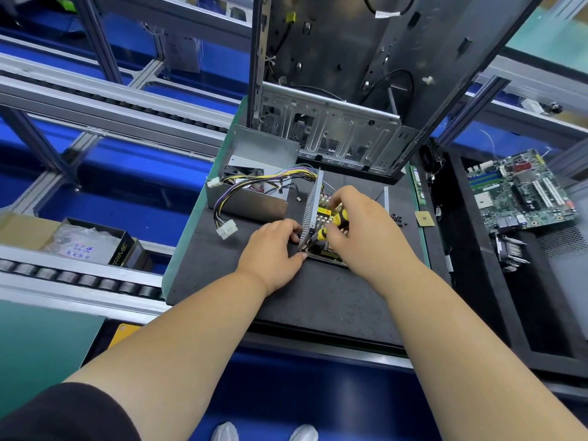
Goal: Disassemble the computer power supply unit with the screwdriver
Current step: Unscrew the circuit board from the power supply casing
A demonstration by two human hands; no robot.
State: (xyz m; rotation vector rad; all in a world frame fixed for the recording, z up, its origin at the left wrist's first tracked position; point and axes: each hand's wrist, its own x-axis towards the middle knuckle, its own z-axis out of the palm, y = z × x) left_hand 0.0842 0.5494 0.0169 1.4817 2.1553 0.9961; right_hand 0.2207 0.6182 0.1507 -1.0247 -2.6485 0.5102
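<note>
At far left on the dark mat [318, 294] sits the grey cover [254, 173] with its wire bundle [251, 186]; the left hand [273, 249] pinches the perforated panel [311, 205] of the power supply unit; the right hand [359, 227] curls round the yellow-black screwdriver [339, 219]; a motherboard [521, 189] lies far right.

Open mat [318, 291] nearside; housing [254, 198] left, case [334, 135] behind, block approach.
</note>
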